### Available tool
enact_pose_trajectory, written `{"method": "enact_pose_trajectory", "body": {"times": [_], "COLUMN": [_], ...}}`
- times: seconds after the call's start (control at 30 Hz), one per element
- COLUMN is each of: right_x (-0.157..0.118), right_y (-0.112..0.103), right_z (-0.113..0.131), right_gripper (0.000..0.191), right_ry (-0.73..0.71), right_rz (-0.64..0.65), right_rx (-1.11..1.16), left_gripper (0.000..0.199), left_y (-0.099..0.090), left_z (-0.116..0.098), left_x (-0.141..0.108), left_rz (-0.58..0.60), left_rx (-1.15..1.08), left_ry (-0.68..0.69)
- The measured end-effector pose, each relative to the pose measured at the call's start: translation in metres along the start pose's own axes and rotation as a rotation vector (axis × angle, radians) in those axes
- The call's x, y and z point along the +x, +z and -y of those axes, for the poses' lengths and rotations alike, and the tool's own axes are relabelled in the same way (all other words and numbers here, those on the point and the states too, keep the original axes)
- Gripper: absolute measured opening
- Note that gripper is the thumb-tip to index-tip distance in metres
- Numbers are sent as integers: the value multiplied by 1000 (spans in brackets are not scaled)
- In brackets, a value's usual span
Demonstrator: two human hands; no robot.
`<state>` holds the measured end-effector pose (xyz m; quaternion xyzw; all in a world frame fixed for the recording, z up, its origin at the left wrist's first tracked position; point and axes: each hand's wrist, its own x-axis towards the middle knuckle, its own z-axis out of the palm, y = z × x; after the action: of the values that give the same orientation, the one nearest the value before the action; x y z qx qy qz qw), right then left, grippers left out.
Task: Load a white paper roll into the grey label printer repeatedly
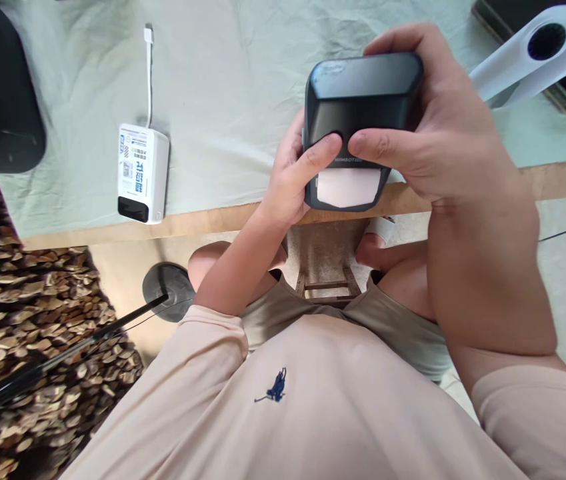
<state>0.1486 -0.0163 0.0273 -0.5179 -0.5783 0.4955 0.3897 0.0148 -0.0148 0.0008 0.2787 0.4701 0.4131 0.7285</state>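
A dark label printer [357,110] marked NIIMBOT is held up over the table's near edge, between both hands. A blank white label [347,188] shows at its lower end. My left hand [295,170] is closed round the printer's left side, its thumb lying on the top face. From the right, my right hand [427,120] grips it, fingers behind the far end and thumb pressed beside the left one. The undersides of the printer and most fingers of the left hand are hidden.
On the pale green tablecloth [223,100] lies a white power bank [143,173] with a short white cable. A black rounded object [0,87] stands at the left, a white device [537,53] at upper right. Below left are a stand's round base [167,290] and stacked firewood [27,320].
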Motion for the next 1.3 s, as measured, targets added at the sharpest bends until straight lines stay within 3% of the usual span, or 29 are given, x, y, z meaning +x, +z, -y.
{"method": "enact_pose_trajectory", "body": {"times": [0.1,0.27,0.33,0.5,0.77,0.9,0.97,1.1,1.23,1.3], "right_x": [1,3,3,2,1,-1,-3,-5,0,5], "right_y": [1,2,1,-5,-14,-19,-20,-18,-14,-12], "right_z": [-2,-5,-6,-6,-15,-14,-9,3,5,1], "right_gripper": [53,54,53,52,78,89,89,70,39,38], "right_ry": [7,27,14,3,-63,-85,-77,-79,-189,-192], "right_rz": [-19,-55,-58,-51,119,228,222,5,-411,-581], "right_rx": [-15,-7,9,-38,-80,-85,-62,-52,-94,-97], "left_gripper": [24,37,44,36,32,34,40,41,21,29], "left_y": [0,-2,-4,-9,-14,-17,-18,-13,-4,-2], "left_z": [-2,-6,-6,-1,4,4,2,-2,-3,-3], "left_x": [-1,5,7,11,17,18,17,12,8,8], "left_rz": [32,317,368,328,297,172,121,243,363,385], "left_rx": [-100,-160,-228,-236,-159,-134,-124,-151,-156,-131], "left_ry": [-78,57,69,96,132,36,-34,-57,62,34]}}
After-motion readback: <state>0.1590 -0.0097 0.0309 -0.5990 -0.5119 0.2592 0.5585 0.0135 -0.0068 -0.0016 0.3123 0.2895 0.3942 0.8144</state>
